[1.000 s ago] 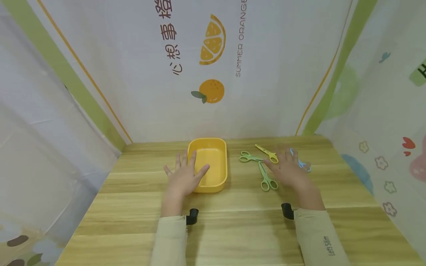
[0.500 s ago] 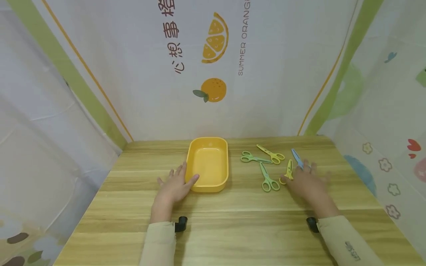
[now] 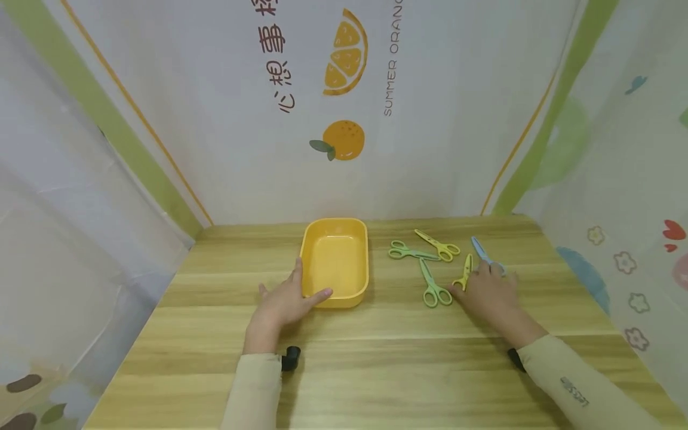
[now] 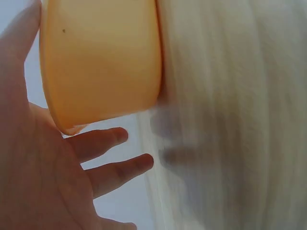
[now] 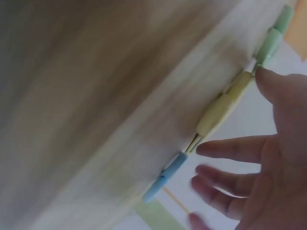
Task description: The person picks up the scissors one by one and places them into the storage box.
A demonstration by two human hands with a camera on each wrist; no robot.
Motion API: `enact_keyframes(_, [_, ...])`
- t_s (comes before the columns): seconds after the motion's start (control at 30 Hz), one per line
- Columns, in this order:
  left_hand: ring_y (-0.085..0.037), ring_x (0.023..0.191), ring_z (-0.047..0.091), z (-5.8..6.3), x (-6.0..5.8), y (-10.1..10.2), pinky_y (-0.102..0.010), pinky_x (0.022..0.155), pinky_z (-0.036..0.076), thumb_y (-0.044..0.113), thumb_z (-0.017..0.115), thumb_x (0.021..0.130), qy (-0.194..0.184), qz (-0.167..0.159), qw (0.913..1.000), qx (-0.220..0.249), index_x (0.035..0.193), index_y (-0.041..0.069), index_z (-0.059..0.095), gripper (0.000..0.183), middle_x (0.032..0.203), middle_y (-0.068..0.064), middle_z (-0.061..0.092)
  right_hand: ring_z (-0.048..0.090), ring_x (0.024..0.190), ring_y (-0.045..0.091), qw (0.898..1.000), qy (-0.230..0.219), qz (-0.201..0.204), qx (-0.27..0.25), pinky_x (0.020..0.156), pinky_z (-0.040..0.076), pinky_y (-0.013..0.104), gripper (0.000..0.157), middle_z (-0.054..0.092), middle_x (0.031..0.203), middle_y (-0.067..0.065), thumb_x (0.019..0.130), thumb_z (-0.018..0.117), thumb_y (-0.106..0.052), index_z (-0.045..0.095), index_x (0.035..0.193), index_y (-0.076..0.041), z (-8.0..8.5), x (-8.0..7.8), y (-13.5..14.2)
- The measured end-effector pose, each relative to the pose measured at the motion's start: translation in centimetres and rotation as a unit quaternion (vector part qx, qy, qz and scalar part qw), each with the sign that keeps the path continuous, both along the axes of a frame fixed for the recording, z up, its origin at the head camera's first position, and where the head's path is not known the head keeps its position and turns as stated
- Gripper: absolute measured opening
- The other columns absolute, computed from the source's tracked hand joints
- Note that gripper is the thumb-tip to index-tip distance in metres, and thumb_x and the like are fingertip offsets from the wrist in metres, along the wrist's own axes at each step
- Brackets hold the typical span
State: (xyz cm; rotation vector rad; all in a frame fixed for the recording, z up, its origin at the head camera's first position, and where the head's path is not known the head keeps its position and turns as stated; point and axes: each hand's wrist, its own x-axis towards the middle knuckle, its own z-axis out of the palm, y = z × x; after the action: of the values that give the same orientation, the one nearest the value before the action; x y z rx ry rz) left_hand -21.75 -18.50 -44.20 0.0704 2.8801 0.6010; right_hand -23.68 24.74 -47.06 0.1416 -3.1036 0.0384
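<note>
My left hand (image 3: 283, 306) lies at the near left corner of a yellow plastic box (image 3: 335, 263). Its thumb reaches over the near rim while the fingers stretch straight along the left wall. In the left wrist view the box's corner (image 4: 100, 62) sits between thumb and index finger. My right hand (image 3: 491, 298) is low over a small pair of yellow scissors (image 3: 469, 264), partly hidden by it. Thumb and fingers are apart on either side of these scissors (image 5: 216, 115), holding nothing. Just beyond the fingertips lies a pair of blue scissors (image 3: 480, 248).
Two pairs of green scissors (image 3: 411, 251) and another yellow pair (image 3: 438, 245) lie left of my right hand, blades crossing or close together. The wooden tabletop (image 3: 376, 370) ends at a printed curtain (image 3: 430, 173) behind and at the sides.
My left hand has moved from above the box down to its near left corner. My right hand has shifted right and down, uncovering the second yellow scissors; its fingers have since drawn closer to them.
</note>
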Motion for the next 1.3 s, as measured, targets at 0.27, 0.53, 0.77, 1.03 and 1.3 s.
enact_keyframes(0.27, [-0.042, 0.149, 0.052, 0.2, -0.2, 0.0, -0.087, 0.120, -0.001, 0.088, 0.044, 0.094, -0.008, -0.004, 0.9998, -0.019, 0.170, 0.008, -0.012, 0.124, 0.162, -0.022, 0.051, 0.063, 0.098, 0.054, 1.000, 0.006, 0.021, -0.007, 0.091, 0.046, 0.069, 0.073, 0.065, 0.097, 0.030, 0.102, 0.057, -0.065, 0.069, 0.072, 0.000, 0.6, -0.7, -0.1])
enact_keyframes(0.53, [-0.042, 0.155, 0.045, 0.3, 0.0, 0.1, -0.085, 0.122, 0.004, 0.091, 0.045, 0.091, -0.012, 0.000, 0.9998, -0.014, 0.171, 0.007, -0.009, 0.127, 0.166, -0.025, 0.043, 0.063, 0.085, 0.044, 0.999, -0.012, 0.024, -0.036, 0.076, 0.051, 0.061, 0.068, 0.063, 0.087, 0.021, 0.097, 0.066, -0.066, 0.059, 0.063, -0.007, 1.0, -1.0, 0.5])
enact_keyframes(0.77, [-0.043, 0.154, 0.045, 0.1, 0.1, 0.1, -0.082, 0.124, 0.004, 0.085, 0.048, 0.094, 0.000, 0.005, 1.0000, -0.004, 0.170, 0.005, -0.008, 0.124, 0.165, -0.026, 0.044, 0.057, 0.073, 0.033, 0.998, -0.013, 0.055, -0.035, 0.064, 0.052, 0.052, 0.060, 0.059, 0.078, 0.015, 0.096, 0.072, -0.054, 0.052, 0.059, -0.011, 1.1, -1.2, 1.5])
enact_keyframes(1.03, [-0.040, 0.154, 0.046, -0.4, 0.3, 0.2, -0.082, 0.124, 0.006, 0.086, 0.049, 0.093, 0.002, 0.004, 1.0000, -0.002, 0.171, 0.006, -0.008, 0.125, 0.165, -0.024, 0.045, 0.051, 0.062, 0.022, 0.993, -0.050, 0.033, -0.105, 0.052, 0.041, 0.034, 0.053, 0.054, 0.073, 0.011, 0.096, 0.071, -0.049, 0.050, 0.064, -0.012, 1.9, -1.0, 2.7])
enact_keyframes(1.3, [-0.040, 0.154, 0.047, -0.2, 0.3, 0.3, -0.081, 0.125, 0.005, 0.083, 0.051, 0.095, 0.002, 0.005, 1.0000, 0.004, 0.171, 0.007, -0.007, 0.122, 0.165, -0.023, 0.046, 0.050, 0.065, 0.023, 0.992, -0.007, 0.041, -0.118, 0.053, 0.037, 0.032, 0.054, 0.055, 0.079, 0.014, 0.096, 0.072, -0.052, 0.053, 0.066, -0.011, 3.9, -1.1, 2.3])
